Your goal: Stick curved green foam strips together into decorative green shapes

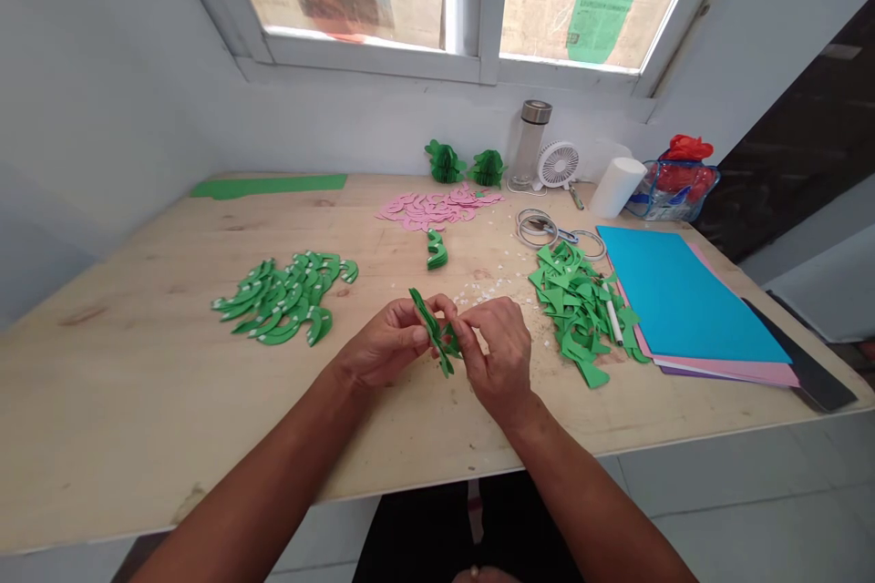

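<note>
Between my two hands is a layered green paper cutout (pixel 429 321), held above the middle of the table near its front edge. My left hand (pixel 389 342) pinches it from the left, thumb in front. My right hand (pixel 498 351) is closed, its thumb and fingertips gripping the cutout's right side. Just beyond them lies a small stack of curved green pieces (pixel 436 250). Left of my hands is a pile of curved green cutouts with white patches (pixel 283 296). To the right sits a heap of green paper scraps (pixel 571 305) with a white marker (pixel 613 317) on it.
Pink cutouts (pixel 437 205) lie toward the back. Two green fanned paper shapes (pixel 488 168) stand by the wall, near a bottle (pixel 530 146) and a small white fan (pixel 558 166). Tape rings (pixel 537 229) and blue sheets (pixel 690 291) are at right. A green strip (pixel 270 187) lies back left.
</note>
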### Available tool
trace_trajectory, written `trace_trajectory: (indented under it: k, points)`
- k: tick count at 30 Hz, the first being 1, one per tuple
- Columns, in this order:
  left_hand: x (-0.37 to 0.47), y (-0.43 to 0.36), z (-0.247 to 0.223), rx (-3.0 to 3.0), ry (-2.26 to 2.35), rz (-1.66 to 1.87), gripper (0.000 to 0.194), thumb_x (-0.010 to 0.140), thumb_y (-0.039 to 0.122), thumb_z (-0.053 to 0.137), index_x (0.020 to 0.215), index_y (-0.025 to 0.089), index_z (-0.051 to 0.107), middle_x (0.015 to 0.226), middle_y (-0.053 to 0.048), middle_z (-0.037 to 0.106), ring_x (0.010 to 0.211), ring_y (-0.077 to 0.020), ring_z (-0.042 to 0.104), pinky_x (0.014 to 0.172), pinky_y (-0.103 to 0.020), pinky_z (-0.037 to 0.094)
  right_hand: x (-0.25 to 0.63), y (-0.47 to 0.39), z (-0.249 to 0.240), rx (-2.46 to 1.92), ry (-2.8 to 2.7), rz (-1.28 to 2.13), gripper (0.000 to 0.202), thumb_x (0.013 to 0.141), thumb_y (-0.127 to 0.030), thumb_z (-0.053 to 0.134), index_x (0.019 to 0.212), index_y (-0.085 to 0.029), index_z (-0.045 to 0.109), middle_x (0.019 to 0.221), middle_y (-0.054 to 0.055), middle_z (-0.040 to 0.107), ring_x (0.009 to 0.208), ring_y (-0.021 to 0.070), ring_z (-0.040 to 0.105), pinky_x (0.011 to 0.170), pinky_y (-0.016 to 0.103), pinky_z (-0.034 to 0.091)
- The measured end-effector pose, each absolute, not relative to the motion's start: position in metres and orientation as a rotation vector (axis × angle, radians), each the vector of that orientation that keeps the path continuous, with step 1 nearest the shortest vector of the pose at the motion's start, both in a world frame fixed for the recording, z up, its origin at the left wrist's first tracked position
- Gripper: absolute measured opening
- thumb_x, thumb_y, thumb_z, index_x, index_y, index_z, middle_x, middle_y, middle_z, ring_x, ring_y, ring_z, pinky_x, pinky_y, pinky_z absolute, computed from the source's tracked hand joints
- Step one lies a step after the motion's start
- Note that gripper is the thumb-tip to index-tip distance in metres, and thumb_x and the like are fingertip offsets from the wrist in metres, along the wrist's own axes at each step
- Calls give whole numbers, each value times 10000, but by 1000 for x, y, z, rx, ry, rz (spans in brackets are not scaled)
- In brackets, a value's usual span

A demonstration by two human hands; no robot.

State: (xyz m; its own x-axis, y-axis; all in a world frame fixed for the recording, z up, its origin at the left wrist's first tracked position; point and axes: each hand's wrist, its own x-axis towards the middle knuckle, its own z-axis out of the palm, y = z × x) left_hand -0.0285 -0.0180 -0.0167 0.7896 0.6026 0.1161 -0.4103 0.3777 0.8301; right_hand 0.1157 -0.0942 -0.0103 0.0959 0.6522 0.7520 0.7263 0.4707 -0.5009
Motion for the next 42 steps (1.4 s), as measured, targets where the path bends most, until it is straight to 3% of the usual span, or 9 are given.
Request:
trace_trajectory:
  k: [7, 14, 28, 42]
  points:
    - [-28, -17, -15, 983, 209, 635, 89, 692, 232, 737, 697, 147, 709, 927, -39, 584, 677, -108, 572, 659, -251, 450, 117, -93, -9, -1191, -1592, -35, 149, 896, -196, 484, 792, -189, 590, 736, 46, 618, 739, 182, 530, 697, 348, 403]
    - [-27, -19, -16, 988, 222, 599, 155, 646, 269, 774, 634, 138, 693, 737, -41, 631, 698, -144, 591, 698, -272, 458, 119, -92, -8, -1180, -1574, 96, 121, 881, -180, 512, 852, -203, 627, 907, 55, 636, 884, 189, 559, 794, 368, 436]
    - [-26, -23, -16, 977, 204, 548, 176, 631, 277, 784, 645, 134, 682, 655, -22, 629, 605, -115, 571, 603, -229, 454, 119, -90, -5, -1120, -1620, 221, 159, 892, -232, 492, 783, -200, 602, 884, 60, 635, 860, 181, 561, 780, 353, 459]
    - [-26, -24, -20, 971, 194, 537, 160, 641, 268, 776, 680, 139, 690, 666, -34, 645, 629, -142, 596, 615, -255, 467, 120, -90, -6, -1119, -1623, 247, 158, 889, -219, 493, 773, -189, 595, 878, 64, 631, 857, 176, 566, 778, 344, 466]
